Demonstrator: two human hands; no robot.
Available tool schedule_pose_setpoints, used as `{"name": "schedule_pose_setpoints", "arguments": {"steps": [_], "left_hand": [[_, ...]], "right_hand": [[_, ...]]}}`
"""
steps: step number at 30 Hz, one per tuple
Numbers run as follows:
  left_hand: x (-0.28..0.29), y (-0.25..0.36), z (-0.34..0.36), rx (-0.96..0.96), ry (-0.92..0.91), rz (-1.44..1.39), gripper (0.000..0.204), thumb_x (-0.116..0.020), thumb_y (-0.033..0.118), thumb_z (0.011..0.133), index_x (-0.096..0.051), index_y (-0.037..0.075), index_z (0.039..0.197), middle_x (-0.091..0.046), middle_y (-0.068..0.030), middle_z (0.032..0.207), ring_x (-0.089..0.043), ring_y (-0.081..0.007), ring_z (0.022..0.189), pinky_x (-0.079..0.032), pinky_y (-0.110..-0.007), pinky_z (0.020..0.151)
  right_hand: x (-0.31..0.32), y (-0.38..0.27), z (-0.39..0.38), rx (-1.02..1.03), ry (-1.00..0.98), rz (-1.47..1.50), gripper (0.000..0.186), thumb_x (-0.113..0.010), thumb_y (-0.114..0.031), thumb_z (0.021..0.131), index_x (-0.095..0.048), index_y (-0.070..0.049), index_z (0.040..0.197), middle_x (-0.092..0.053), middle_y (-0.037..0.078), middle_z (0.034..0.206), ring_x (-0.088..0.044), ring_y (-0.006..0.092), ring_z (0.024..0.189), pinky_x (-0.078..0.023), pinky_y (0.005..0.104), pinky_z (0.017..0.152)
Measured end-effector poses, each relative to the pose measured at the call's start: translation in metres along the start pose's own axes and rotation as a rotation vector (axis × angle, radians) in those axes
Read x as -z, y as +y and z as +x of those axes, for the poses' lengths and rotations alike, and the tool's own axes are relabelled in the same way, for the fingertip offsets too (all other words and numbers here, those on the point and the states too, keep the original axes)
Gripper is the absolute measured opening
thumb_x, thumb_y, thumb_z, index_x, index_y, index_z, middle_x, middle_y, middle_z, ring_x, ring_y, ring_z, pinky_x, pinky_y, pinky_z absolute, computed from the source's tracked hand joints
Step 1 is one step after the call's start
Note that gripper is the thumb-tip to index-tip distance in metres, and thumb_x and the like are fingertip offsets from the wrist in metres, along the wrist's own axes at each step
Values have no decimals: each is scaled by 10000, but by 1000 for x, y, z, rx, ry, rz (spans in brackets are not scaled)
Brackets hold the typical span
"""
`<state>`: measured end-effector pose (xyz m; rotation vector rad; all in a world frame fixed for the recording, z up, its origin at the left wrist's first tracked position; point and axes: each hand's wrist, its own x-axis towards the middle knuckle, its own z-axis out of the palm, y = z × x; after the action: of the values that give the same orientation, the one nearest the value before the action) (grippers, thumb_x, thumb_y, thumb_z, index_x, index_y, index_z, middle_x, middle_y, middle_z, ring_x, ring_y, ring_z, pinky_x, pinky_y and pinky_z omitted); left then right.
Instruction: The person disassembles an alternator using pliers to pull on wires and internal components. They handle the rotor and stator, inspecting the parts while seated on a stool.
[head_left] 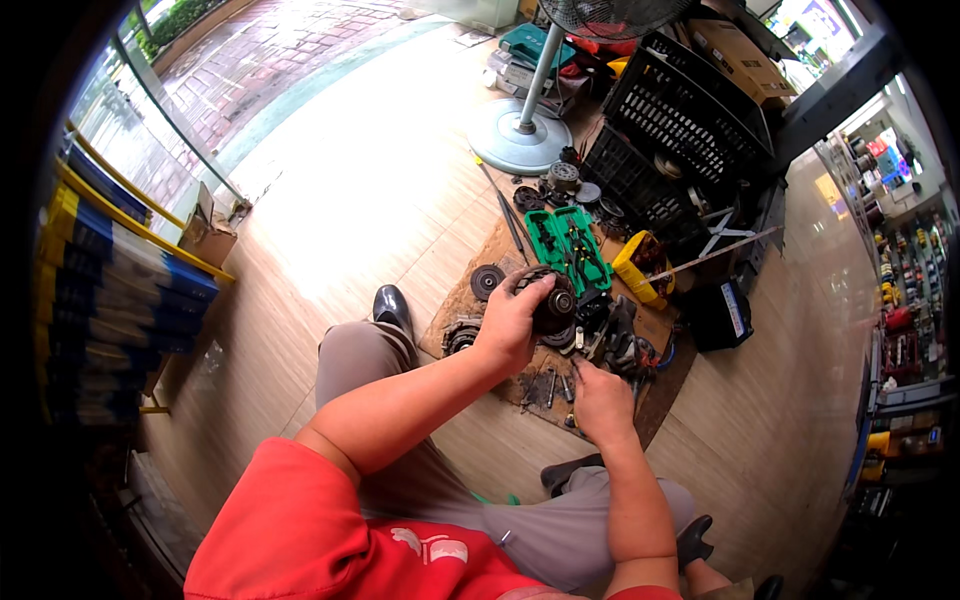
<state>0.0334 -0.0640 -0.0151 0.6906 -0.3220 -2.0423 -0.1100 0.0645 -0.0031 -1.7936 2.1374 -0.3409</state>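
Observation:
My left hand is closed round the rim of a dark, round metal part with a shiny hub, tilted and raised over the work mat. My right hand is lower and to the right, fingers curled in beside a greasy dark machine part; what those fingers hold is hidden. A small silver cylinder shows just beyond its fingertips. Behind the left hand lie a dark disc and a ringed metal housing. Several thin tools lie between my hands and my legs.
An open green tool case and a yellow container stand on the cardboard mat. Past them are a fan base and black crates. A black box is at the right; stacked boxes line the left.

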Motion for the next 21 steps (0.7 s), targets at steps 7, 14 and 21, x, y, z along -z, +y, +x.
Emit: {"name": "schedule_pose_setpoints", "arguments": {"steps": [7,14,21], "left_hand": [[-3,0,-1,-16,25,11,423,-660,113,934,-496,-48,1289,-671,-142,1104,-699,-216,941,-600,-355,840],[-2,10,5,-42,5,-6,343,-635,117,946,-532,-26,1240,-671,-126,1085,-691,-213,936,-598,-361,840],[-3,12,-3,2,-27,-10,294,-623,115,950,-559,-12,1207,-673,-113,1074,-688,-214,936,-597,-367,843]], "right_hand": [[0,3,-2,38,1,-45,128,-576,-155,920,-652,-64,970,-693,191,843,-677,405,810,-535,511,716],[3,12,-5,85,-50,-74,137,-568,-168,927,-654,-63,947,-698,180,839,-681,398,802,-538,516,703],[9,12,-8,38,-75,19,283,-627,-202,926,-640,-55,1167,-697,214,935,-670,413,883,-531,491,758]]}}
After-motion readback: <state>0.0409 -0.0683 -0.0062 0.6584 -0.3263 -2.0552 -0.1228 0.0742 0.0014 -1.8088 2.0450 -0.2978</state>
